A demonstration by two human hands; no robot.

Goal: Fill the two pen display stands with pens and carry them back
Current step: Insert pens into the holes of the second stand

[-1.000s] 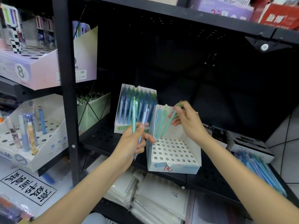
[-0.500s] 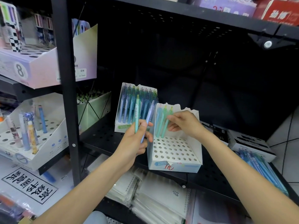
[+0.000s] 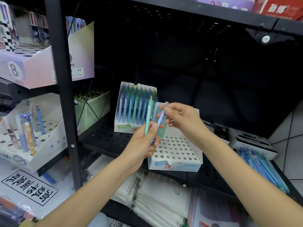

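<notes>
Right hand drew a blue pen from the left hand's pair, over the half-empty stand.

The filling step was in hand: the left hand [image 3: 144,141] gripped a green pen [image 3: 148,117] upright, fingers curled round it and round the foot of the blue pen [image 3: 159,122]; the right hand [image 3: 183,122] pinched that pen's top between thumb and fingers, the rest loosely curled; the front stand [image 3: 176,154] sat on the shelf [image 3: 105,138] just below, most holes bare, a few pens seemingly in its back row, though the hands hid them; the rear stand [image 3: 131,108] looked full; next, the blue pen wanted lifting free and its tip lowered into an empty hole.
</notes>
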